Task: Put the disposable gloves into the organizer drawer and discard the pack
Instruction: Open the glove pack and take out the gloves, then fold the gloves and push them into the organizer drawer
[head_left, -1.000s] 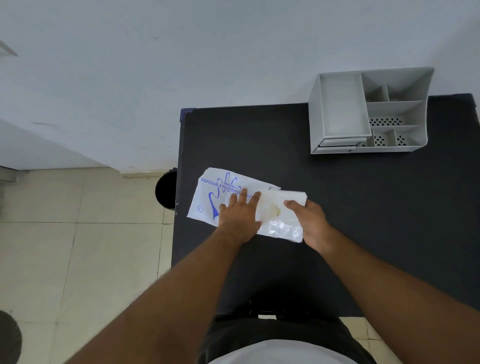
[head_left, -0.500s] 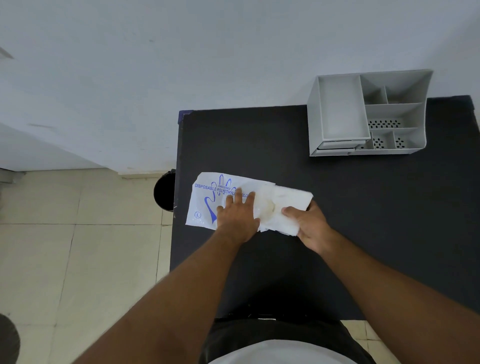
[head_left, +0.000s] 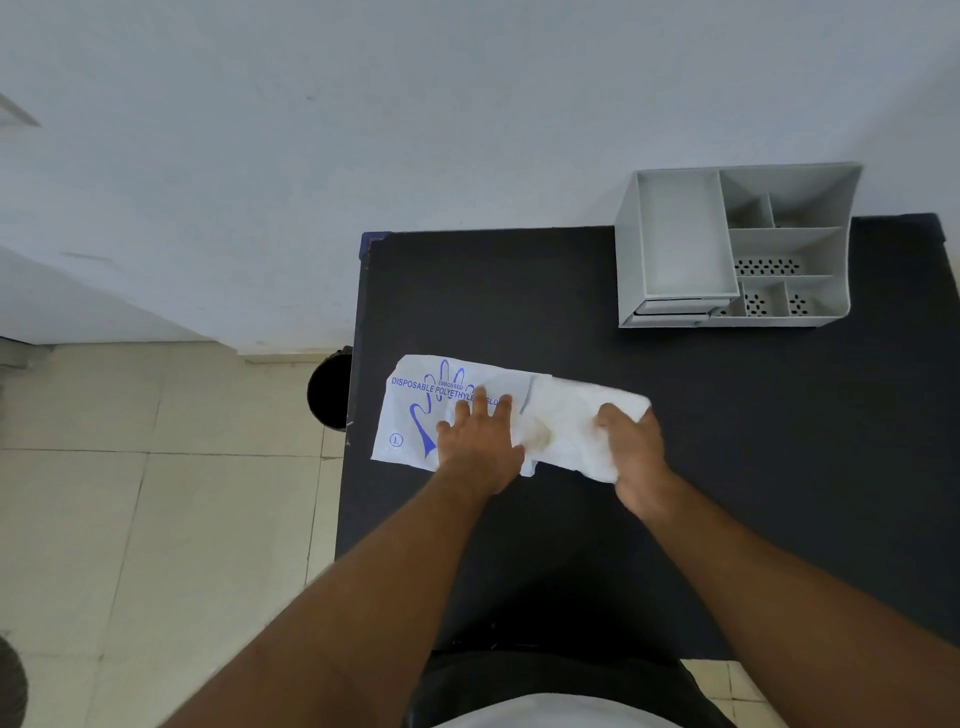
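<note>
A white plastic glove pack (head_left: 410, 410) with blue print lies flat on the black table (head_left: 571, 291) near its left edge. My left hand (head_left: 478, 441) presses flat on the pack, fingers spread. A translucent white stack of disposable gloves (head_left: 566, 421) sticks out of the pack's right end. My right hand (head_left: 631, 441) is closed on the stack's right end. The grey organizer (head_left: 675, 244) stands at the table's back right, its small drawer (head_left: 672, 307) at the front lower left looking closed.
A black round bin (head_left: 327, 389) stands on the tiled floor just left of the table, by the wall. The wall runs behind the table. The organizer has several open compartments on top.
My right hand has drawn the glove stack further right out of the pack. My left hand stays pressed on the pack, which has shifted a little.
</note>
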